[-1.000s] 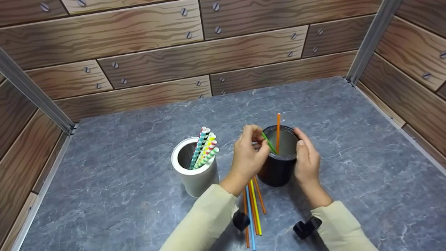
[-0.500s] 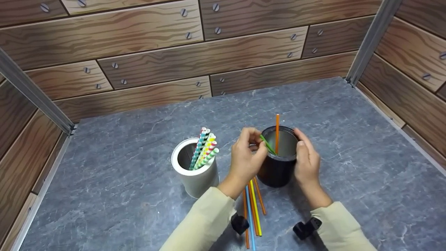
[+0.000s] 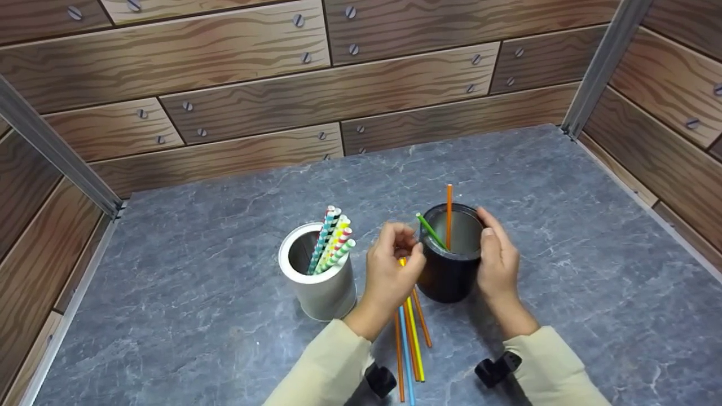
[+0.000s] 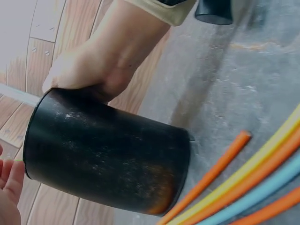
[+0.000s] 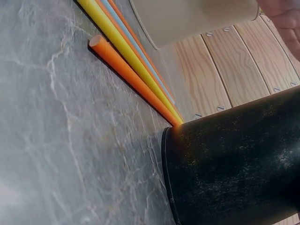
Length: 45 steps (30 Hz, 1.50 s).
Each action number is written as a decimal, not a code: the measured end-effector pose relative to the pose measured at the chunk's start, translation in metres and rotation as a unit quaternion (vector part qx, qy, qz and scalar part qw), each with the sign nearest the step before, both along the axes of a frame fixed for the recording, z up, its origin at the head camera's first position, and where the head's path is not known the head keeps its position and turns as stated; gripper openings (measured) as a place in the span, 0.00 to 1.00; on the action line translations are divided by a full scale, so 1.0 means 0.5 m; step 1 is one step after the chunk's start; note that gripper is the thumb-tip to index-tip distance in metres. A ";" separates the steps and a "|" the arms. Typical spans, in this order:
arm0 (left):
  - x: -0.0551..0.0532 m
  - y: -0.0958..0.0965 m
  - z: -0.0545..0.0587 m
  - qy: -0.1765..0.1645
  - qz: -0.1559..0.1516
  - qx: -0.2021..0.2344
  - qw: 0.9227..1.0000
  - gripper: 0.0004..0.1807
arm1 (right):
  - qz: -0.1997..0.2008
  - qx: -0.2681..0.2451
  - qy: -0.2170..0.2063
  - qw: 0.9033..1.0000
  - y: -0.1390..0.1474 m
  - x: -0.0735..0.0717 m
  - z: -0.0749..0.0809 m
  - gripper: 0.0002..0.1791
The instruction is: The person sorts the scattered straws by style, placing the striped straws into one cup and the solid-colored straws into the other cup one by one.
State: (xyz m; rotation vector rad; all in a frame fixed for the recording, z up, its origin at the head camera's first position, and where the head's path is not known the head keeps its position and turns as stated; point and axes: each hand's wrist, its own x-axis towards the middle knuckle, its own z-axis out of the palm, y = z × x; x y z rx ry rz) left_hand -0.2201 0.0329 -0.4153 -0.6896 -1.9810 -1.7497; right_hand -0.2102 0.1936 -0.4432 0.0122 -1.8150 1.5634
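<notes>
My right hand holds the black cup by its right side, thumb near the rim and fingers behind. Inside the cup an orange straw stands upright, and a green straw leans on the left part of the rim. Just left of the cup is my left hand, its fingers loosely bent and apart from the green straw. In the left wrist view, the right hand lies against the cup's far side. Below the left hand, several loose straws in orange, blue and yellow lie on the table.
A white cup stands to the left, with several striped paper straws leaning in it. The grey marbled table is bounded by wood-patterned walls at the back and sides.
The left hand has let go of the green straw and drawn back down and left. The green straw now leans on the cup's rim. The right hand has stayed on the cup.
</notes>
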 end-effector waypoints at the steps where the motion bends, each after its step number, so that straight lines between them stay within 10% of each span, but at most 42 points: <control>1: 0.002 -0.002 -0.004 -0.004 0.000 0.000 1.000 0.09 | -0.001 0.000 -0.002 1.000 0.000 0.000 0.000 0.20; 13: 0.021 -0.029 -0.058 -0.059 0.010 -0.069 0.996 0.12 | -0.002 -0.001 0.000 1.000 -0.001 0.000 -0.001 0.20; 45: 0.049 -0.068 -0.137 -0.184 0.047 -0.256 0.948 0.18 | -0.005 -0.002 -0.009 1.000 -0.001 0.000 0.001 0.20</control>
